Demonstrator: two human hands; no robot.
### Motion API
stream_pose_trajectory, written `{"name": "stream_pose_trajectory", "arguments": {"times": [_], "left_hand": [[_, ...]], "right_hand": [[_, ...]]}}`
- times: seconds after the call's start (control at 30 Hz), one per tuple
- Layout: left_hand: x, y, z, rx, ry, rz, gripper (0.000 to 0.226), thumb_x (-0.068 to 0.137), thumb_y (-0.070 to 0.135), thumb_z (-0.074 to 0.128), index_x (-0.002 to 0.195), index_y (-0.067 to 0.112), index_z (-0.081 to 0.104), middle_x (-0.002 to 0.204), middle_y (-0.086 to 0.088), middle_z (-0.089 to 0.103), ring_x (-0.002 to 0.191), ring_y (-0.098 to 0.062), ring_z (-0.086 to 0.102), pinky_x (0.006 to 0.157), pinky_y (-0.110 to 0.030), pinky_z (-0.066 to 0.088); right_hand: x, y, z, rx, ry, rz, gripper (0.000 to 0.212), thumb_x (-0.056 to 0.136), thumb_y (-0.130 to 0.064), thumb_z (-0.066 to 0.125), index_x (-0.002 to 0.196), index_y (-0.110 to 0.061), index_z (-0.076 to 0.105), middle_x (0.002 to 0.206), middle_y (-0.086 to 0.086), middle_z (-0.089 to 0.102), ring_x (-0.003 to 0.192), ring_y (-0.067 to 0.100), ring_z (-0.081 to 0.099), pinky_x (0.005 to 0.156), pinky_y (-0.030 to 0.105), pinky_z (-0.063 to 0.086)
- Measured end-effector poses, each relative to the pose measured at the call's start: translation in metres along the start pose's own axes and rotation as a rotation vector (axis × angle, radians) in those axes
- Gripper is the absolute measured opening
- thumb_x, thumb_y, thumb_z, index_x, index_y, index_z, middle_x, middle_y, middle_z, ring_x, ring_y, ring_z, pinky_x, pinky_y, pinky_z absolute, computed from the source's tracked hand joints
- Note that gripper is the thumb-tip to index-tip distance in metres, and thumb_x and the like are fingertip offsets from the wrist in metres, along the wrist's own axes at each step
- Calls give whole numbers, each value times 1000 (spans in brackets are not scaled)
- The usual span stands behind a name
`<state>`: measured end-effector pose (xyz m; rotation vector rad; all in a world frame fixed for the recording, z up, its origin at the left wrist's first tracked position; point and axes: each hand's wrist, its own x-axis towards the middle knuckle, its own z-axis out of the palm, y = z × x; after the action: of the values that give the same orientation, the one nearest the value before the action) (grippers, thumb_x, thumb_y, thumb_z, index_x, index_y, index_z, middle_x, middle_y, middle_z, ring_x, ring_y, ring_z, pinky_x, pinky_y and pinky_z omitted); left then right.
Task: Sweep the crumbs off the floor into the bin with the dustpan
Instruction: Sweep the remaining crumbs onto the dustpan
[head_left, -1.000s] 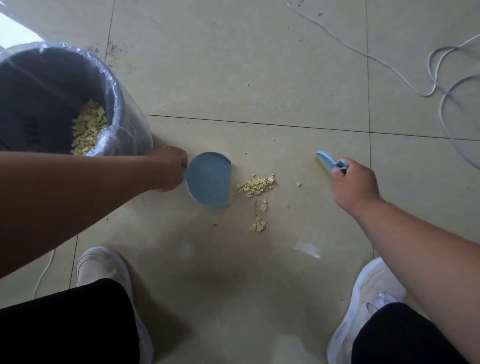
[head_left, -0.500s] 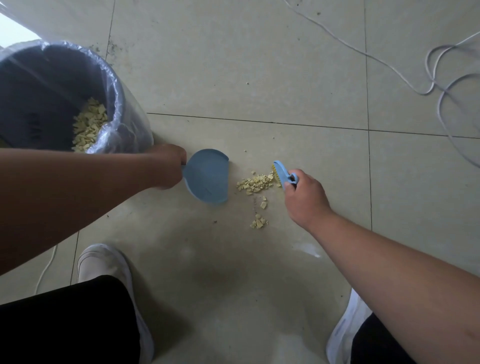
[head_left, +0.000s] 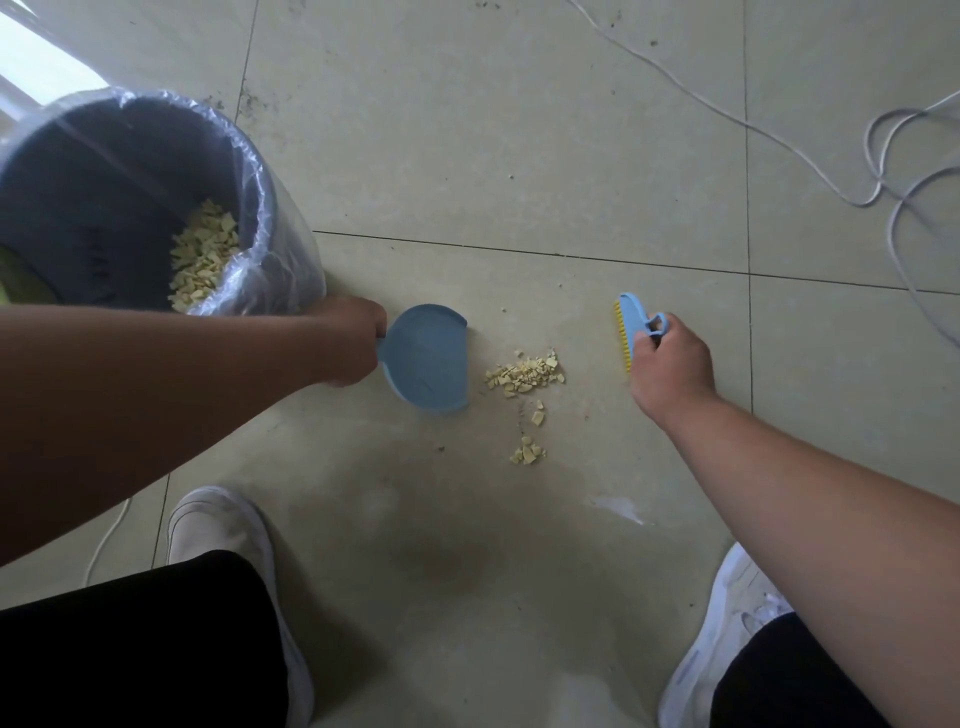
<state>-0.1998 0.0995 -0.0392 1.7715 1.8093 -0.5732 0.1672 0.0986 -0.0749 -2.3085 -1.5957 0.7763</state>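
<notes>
bin (head_left: 130, 171) sits far left of the crumbs (head_left: 524, 375), some pale bits already inside. left hand (head_left: 345, 340) has its grip closed round the dustpan (head_left: 426, 358) handle, pan lip just left of the crumbs on the floor (head_left: 519, 156). right hand (head_left: 670, 369) clutches the brush (head_left: 631, 325), right of the crumbs, apart.

Blue dustpan (head_left: 427, 358), yellow crumbs (head_left: 524, 375) and lined bin (head_left: 130, 202) lying on a tiled floor.
The dustpan is resting low with its straight open edge facing the crumbs, just beside them but not touching. The crumbs are sitting in one loose pile, with a few stray bits and a smaller cluster trailing nearer the viewer. The dark bin is standing upright left of the dustpan, wearing a clear plastic liner and already holding similar yellow crumbs.
</notes>
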Motion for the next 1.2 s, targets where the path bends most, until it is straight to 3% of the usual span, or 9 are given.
{"name": "stream_pose_trajectory", "arguments": {"times": [0.2, 0.37, 0.57, 0.77, 0.93, 1.03, 1.13, 1.2], "left_hand": [[2, -5, 4, -28, -12, 8, 37, 86, 8, 52, 112, 27, 68, 105, -1, 69, 93, -27, 66, 77, -34, 59], [5, -6, 5, -62, 2, 4, 38, 84, 6, 51, 109, 27, 69, 105, -3, 69, 92, -27, 66, 76, -34, 60], [4, -8, 10, -69, 14, 12, 35, 85, 6, 54, 108, 26, 70, 99, 1, 67, 85, -25, 63, 63, -27, 44], [-2, -14, 11, -84, 10, 17, 32, 87, 5, 54, 109, 24, 69, 98, -1, 65, 87, -27, 64, 66, -28, 44], [-8, -16, 10, -74, 7, 16, 32, 87, 2, 55, 108, 23, 69, 96, -2, 63, 85, -26, 61, 59, -25, 41], [-13, -14, 10, -49, 14, 13, 33, 88, 2, 54, 110, 21, 69, 96, -1, 60, 87, -25, 60, 64, -26, 42], [-15, -12, 13, -8, 15, 27, 34, 88, 4, 54, 113, 20, 69, 93, 0, 59, 84, -25, 60, 63, -27, 42], [-17, -10, 13, 5, -1, 31, 34, 88, 3, 53, 114, 20, 69, 92, 1, 58, 82, -24, 59, 60, -26, 41]], "right_hand": [[22, -32, 19, 36, -39, -19, 23, 105, -22, 47, 113, -9, 65, 94, 3, 58, 87, 27, 53, 75, 25, 33], [20, -65, 39, 31, -119, -100, 15, 102, -17, 47, 96, -19, 61, 87, 5, 60, 80, 29, 53, 67, 29, 31], [-5, -77, 53, -31, -264, -308, 26, 104, -21, 52, 124, -14, 68, 97, 6, 63, 88, 28, 58, 71, 31, 39], [-30, -56, 47, -112, -373, -467, 26, 102, -14, 57, 125, -14, 70, 113, 11, 71, 99, 31, 63, 83, 37, 50], [-41, -39, 37, -110, -400, -454, 26, 102, -16, 59, 124, -18, 72, 113, 7, 72, 103, 29, 63, 86, 34, 47], [-44, -36, 34, -78, -384, -406, 25, 102, -18, 60, 124, -17, 71, 113, 9, 71, 101, 28, 62, 85, 32, 45], [-43, -31, 27, -49, -316, -351, 28, 103, -20, 58, 128, -14, 69, 116, 10, 71, 97, 22, 57, 81, 27, 38], [-40, -26, 22, -25, -237, -316, 28, 102, -19, 59, 128, -13, 69, 119, 12, 72, 104, 28, 63, 83, 27, 40]]}}
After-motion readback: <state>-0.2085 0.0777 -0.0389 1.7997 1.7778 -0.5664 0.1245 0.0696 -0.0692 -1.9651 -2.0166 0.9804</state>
